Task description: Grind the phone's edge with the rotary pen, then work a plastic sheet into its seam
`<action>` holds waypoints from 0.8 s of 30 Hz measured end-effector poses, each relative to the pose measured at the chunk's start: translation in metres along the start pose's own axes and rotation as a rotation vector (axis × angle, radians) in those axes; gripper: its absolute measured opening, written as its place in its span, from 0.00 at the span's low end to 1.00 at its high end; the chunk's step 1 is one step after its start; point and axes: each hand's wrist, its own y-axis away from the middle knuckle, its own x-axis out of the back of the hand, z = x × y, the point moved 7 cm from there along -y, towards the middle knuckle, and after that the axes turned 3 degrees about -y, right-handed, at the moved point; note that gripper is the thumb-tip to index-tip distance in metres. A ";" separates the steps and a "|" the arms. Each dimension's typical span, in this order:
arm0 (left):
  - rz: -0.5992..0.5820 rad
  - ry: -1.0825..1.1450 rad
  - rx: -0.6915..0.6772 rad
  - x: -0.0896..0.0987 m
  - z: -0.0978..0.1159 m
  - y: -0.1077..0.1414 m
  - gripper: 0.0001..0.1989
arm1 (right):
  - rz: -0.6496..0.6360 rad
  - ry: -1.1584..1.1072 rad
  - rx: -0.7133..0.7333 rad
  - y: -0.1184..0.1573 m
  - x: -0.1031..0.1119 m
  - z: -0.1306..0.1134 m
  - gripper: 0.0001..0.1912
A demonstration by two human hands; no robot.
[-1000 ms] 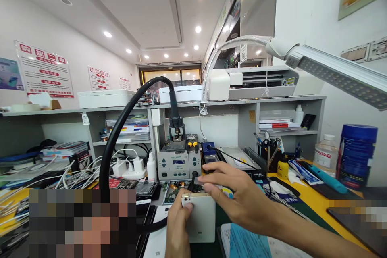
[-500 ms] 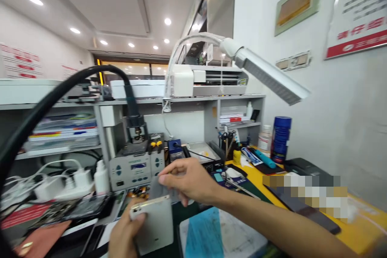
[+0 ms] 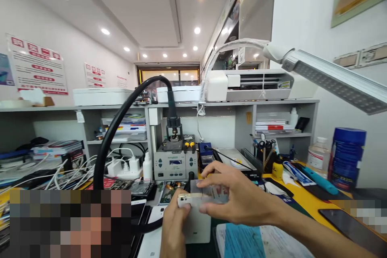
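My left hand [image 3: 174, 225] grips a white tablet [image 3: 198, 227] by its left side, thumb across the back near the camera corner. The tablet stands upright with its back toward me. My right hand [image 3: 238, 195] curls over its top edge, thumb and fingers around a see-through plastic film [image 3: 216, 193] with faint reddish marks. That film lies along the top edge; its far part is hidden behind the tablet and fingers. Below the right hand is a stained white and blue pad [image 3: 242, 238].
A black hose [image 3: 104, 145] arches at left beside a grey hot-air station [image 3: 171, 165]. A lamp [image 3: 338, 80] hangs at right. A blue canister [image 3: 347, 157], a bottle [image 3: 318, 155] and a dark phone [image 3: 350, 225] occupy the right side. White cables [image 3: 57, 173] tangle at left.
The view has swung left. My right hand has come down from above the tablet to its top edge, with the film now lying along that edge. The left hand still holds the tablet.
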 end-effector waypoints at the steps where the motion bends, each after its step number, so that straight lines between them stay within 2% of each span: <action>1: -0.017 0.007 -0.007 -0.003 0.002 0.002 0.16 | -0.001 0.023 0.019 0.000 0.000 -0.001 0.21; 5: -0.069 0.020 -0.016 -0.014 0.009 0.010 0.17 | -0.010 0.019 0.027 0.001 -0.001 -0.001 0.16; 11: -0.042 0.012 -0.016 -0.021 0.029 0.017 0.10 | 0.117 -0.073 -0.012 0.003 -0.007 0.003 0.12; 16: -0.023 -0.003 -0.005 -0.023 0.041 0.020 0.07 | 0.043 0.006 0.037 0.004 -0.020 -0.002 0.14; 21: -0.015 -0.019 0.017 -0.022 0.041 0.020 0.08 | 0.031 0.041 -0.016 0.004 -0.016 -0.003 0.16; 24: -0.015 -0.019 0.009 -0.023 0.042 0.021 0.07 | 0.004 0.023 0.012 0.005 -0.017 -0.007 0.16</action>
